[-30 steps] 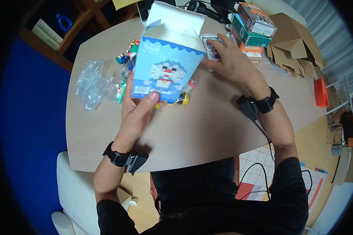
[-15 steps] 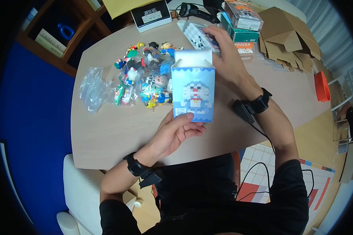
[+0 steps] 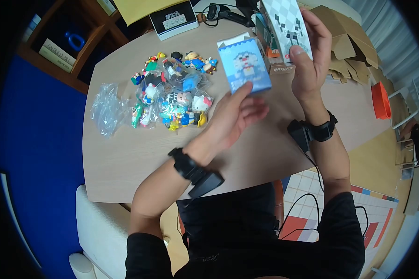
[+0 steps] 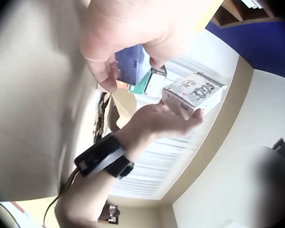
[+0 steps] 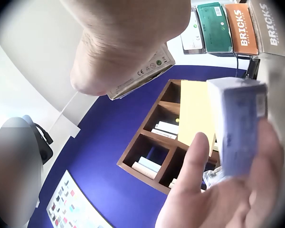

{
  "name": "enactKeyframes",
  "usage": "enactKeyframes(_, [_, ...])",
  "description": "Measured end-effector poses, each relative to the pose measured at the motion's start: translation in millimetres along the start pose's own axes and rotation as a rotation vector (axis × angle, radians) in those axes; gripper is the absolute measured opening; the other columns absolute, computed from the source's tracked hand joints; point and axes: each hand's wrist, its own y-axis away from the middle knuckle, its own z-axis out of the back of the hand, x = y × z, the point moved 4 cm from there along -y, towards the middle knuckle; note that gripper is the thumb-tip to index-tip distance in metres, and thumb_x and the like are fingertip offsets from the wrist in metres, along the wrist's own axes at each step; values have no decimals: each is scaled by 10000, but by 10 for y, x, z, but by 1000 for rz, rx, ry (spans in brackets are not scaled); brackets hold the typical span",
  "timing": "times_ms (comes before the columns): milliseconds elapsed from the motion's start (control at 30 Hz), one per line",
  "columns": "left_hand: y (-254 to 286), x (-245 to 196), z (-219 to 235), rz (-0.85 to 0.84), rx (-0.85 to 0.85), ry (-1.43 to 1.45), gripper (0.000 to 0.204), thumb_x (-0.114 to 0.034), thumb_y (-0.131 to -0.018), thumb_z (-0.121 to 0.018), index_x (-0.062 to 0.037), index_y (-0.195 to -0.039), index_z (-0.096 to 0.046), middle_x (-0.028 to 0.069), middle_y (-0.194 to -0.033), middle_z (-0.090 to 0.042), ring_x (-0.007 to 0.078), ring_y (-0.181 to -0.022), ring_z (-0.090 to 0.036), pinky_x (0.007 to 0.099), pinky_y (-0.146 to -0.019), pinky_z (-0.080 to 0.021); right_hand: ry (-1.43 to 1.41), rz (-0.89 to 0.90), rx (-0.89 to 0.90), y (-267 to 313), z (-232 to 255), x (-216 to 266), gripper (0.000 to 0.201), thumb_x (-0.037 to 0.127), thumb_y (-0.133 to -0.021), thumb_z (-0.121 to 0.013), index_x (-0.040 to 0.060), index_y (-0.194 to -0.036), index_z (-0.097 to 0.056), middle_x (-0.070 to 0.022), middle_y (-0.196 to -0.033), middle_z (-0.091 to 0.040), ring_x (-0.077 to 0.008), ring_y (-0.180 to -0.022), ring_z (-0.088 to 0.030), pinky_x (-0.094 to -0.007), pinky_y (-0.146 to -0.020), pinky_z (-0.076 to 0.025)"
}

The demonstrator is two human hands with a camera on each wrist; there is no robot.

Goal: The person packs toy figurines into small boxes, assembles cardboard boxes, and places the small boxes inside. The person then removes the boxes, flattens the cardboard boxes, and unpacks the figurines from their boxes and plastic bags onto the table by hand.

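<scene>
My left hand [image 3: 226, 118] grips a blue cardboard box [image 3: 245, 65] near its bottom, the thumb on the front face. That face carries a blocky blue-and-white character, and the box tilts over the table toward the back right. Higher and to the right, my right hand [image 3: 313, 69] holds a grey-and-white chequered box [image 3: 287, 29] with small black figures printed on it, thumb across its lower front. The left wrist view shows this chequered box [image 4: 192, 92] raised on the right hand's fingers. Small print marks the box's end [image 5: 145, 78] in the right wrist view.
Several toy figures [image 3: 202, 103], many bagged, lie left of centre on the table [image 3: 139, 162]. A crumpled clear bag [image 3: 108, 109] is farther left. A brown BRICKS box [image 3: 282, 69], stacked boxes, flattened cardboard [image 3: 342, 39] and an orange bin [image 3: 381, 101] are at the right.
The blue box has moved right, away from the figures, in my left hand. My right hand has lifted the chequered box from the back of the table and brought it up and right.
</scene>
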Motion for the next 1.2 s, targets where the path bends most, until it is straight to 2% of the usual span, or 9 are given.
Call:
enactKeyframes(67, [-151, -32, -57, -24, -11, 50, 308, -279, -967, -582, -47, -1155, -503, 152, -1116, -597, 301, -1039, -624, 372, -910, -532, 72, 70, 52, 42, -3, 1, 565, 190, -862, -579, -29, -1353, -404, -174, -1363, -461, -264, -1287, -441, -380, -1091, -327])
enactKeyframes(200, [25, -17, -43, -29, -14, 21, 449, -304, -983, -547, -51, -1325, -403, 185, -1249, -527, 319, -1110, -593, 396, -954, -510, 111, 87, 168, 135, -86, 4, 585, 213, -867, -586, -22, -1363, -384, -201, -1395, -395, -289, -1330, -386, -425, -1086, -330])
enactKeyframes(367, [385, -331, -26, -310, 340, -188, 710, -394, -985, -506, -145, -1517, -107, 168, -1434, -384, 313, -1289, -453, 474, -1050, -424, 151, 90, 233, 273, -244, 83, 580, 277, -774, -701, 28, -1269, -529, -221, -1300, -479, -355, -1191, -480, -412, -1004, -389])
enactKeyframes(400, [439, -378, -13, -312, 388, -121, 751, -268, -989, -532, -156, -1535, -29, 133, -1425, -373, 275, -1319, -421, 428, -1072, -395, 185, 132, 320, 310, -315, 132, 573, 277, -777, -703, 30, -1267, -534, -223, -1313, -471, -354, -1185, -485, -405, -991, -403])
enactKeyframes(567, [586, -376, 71, -370, 371, -106, 695, -132, -943, -605, -117, -1487, -171, 84, -1369, -426, 202, -1251, -479, 396, -1002, -479, 275, 257, 558, 547, -674, 308, 536, 279, -751, -765, 68, -1215, -601, -171, -1335, -471, -341, -1159, -515, -414, -935, -473])
enactKeyframes(700, [708, -579, 232, -371, 129, -154, 583, -4, -901, -600, -55, -1402, -307, 93, -1267, -524, 200, -1152, -566, 359, -879, -573, 217, 233, 723, 483, -751, 385, 569, 347, -708, -812, 30, -1147, -639, -178, -1293, -513, -325, -1152, -542, -398, -952, -448])
enactKeyframes(767, [805, -658, 430, -470, 139, -334, 619, 52, -874, -585, -45, -1409, -289, 115, -1293, -508, 216, -1172, -557, 376, -846, -583, 177, 191, 664, 326, -719, 459, 515, 317, -738, -797, 21, -1132, -648, -172, -1169, -596, -320, -1089, -575, -393, -916, -457])
enactKeyframes(1033, [1200, -960, 677, -300, 113, -775, 817, 28, -722, -677, -23, -1437, -285, 93, -1294, -499, 181, -1200, -499, 348, -1004, -417, 224, 236, 739, -64, -1049, 687, 263, 145, -808, -730, 15, -1033, -691, -121, -965, -666, -201, -794, -618, -288, -660, -469])
enactKeyframes(1200, [1253, -907, 684, -237, 215, -907, 848, -15, -688, -699, -12, -1437, -303, 122, -1265, -524, 203, -1183, -500, 344, -1024, -385, 236, -207, 816, 66, -1148, 612, 271, 123, -787, -752, 26, -1031, -683, -86, -890, -665, -193, -745, -615, -283, -636, -457])
